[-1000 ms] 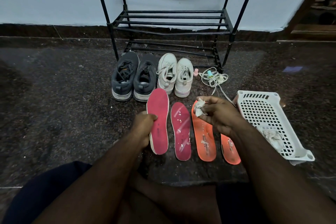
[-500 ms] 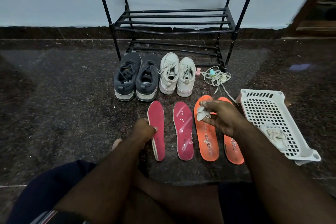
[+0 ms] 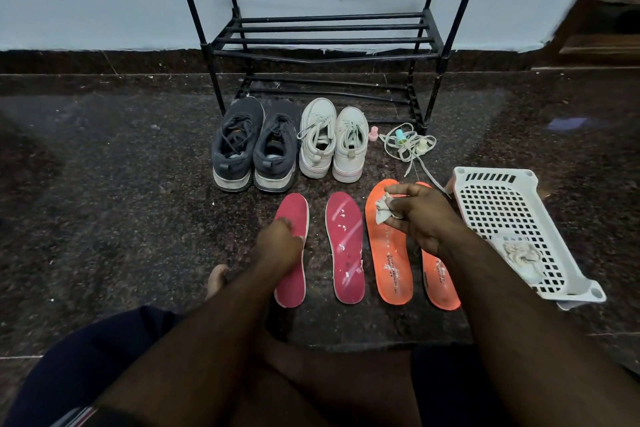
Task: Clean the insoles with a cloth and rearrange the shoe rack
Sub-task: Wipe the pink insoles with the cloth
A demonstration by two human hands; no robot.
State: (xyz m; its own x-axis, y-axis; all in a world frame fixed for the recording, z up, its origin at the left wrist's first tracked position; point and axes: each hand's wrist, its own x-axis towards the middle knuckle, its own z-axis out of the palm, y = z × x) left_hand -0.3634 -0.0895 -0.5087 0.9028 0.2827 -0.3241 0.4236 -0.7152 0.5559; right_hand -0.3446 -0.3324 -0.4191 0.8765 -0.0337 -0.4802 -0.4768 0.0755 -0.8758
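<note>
Hands first: the left hand (image 3: 282, 241) rests on the leftmost pink insole (image 3: 292, 215) lying on the floor, grip hidden; the right hand (image 3: 420, 215) pinches a crumpled cloth (image 3: 382, 210) above the orange insoles (image 3: 391, 253). Wiping heel to toe while steadying each insole should work best. Flecks dot the second pink insole (image 3: 344, 246). Beyond stand shoes (image 3: 287, 146), loose laces (image 3: 407, 144), a white basket (image 3: 498, 204) and the shoe rack (image 3: 325, 42).

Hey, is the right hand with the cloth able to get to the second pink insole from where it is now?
Probably yes. The right hand holds the cloth over the orange insole, next to the pink insole with white specks. Nothing lies on that insole; the left hand rests on the other one.
</note>
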